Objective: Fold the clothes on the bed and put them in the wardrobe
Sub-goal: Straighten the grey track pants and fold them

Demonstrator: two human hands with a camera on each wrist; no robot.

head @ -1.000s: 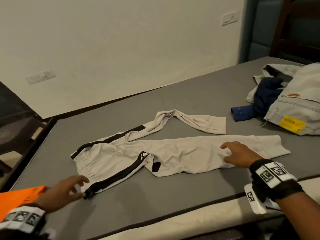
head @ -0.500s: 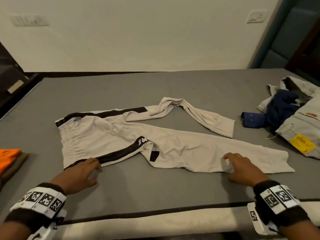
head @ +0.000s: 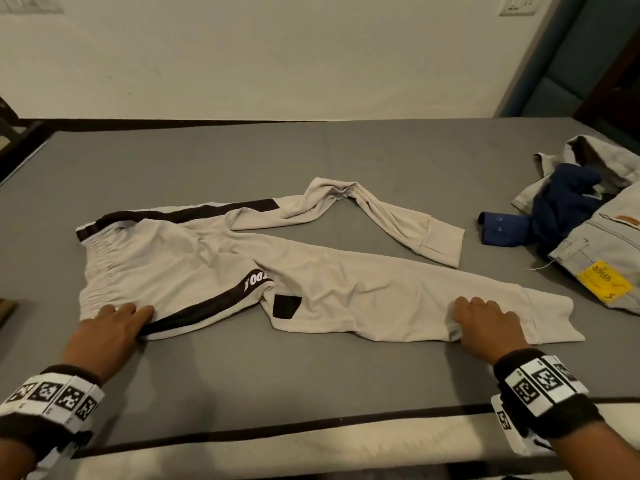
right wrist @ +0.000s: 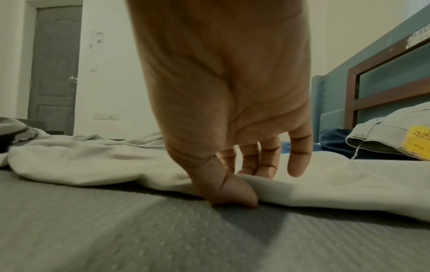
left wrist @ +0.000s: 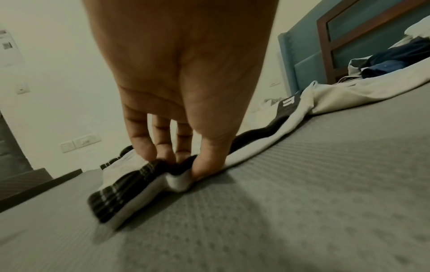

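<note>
One bed [head: 346, 161] with a grey, finely dotted cover fills the head view; a cream band with a single dark line runs along its near edge. On it lies one pair of light beige track trousers [head: 207, 271], soft and creased, spread flat across the middle with the elastic waistband to the left; two black side stripes are visible, the near one carrying white lettering. The far leg is bent back on itself in a peak; the near leg runs straight to the right. At the right edge of the bed sits one loose heap of three garments: pale grey trousers [head: 609, 237] bearing one yellow tag [head: 604, 284], a second pale grey piece behind, and one dark blue shirt [head: 554, 216] between them. The left hand [head: 107, 330] pinches the near waistband corner, thumb against fingertips. The right hand [head: 491, 323] pinches the near leg's edge close to the hem, thumb tucked under the cloth, fingers on top.
</note>
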